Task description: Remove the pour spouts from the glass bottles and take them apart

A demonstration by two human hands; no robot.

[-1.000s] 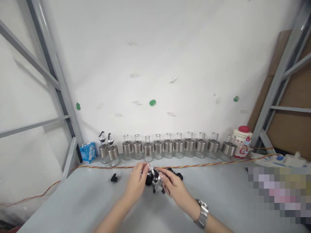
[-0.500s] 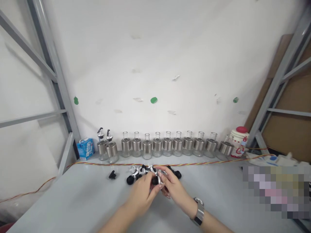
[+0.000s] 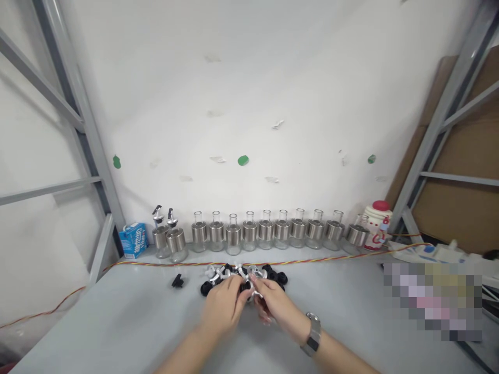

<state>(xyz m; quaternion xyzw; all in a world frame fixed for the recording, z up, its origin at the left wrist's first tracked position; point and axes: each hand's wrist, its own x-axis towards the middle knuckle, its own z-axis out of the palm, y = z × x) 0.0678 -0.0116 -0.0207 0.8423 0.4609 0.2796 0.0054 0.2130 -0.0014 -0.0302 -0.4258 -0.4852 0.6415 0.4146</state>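
Both my hands meet low in the middle, over the near side of a pile of spout parts (image 3: 210, 272), black and silvery. Between them is a bottle pourer spout (image 3: 249, 292) with a dark stopper and a silver top, partly covered by fingers. My left hand (image 3: 225, 304) is closed around its dark end. My right hand (image 3: 276, 302), with a watch on the wrist, pinches the silver part. Black caps (image 3: 281, 278) lie just beyond my right hand. A lone black piece (image 3: 178, 281) rests on the table to the left.
Glass bottles with metal sleeves (image 3: 266, 230) stand in a row along the wall; two at the left carry pourers (image 3: 170, 217). A blue carton (image 3: 133, 240) and a red-lidded jar (image 3: 379, 223) flank the row. A twisted wire (image 3: 312, 259) crosses the table.
My right hand has shifted its grip on the pourer, its fingers now lower on the silver part. The whole view has moved slightly; the bottles stand as before.
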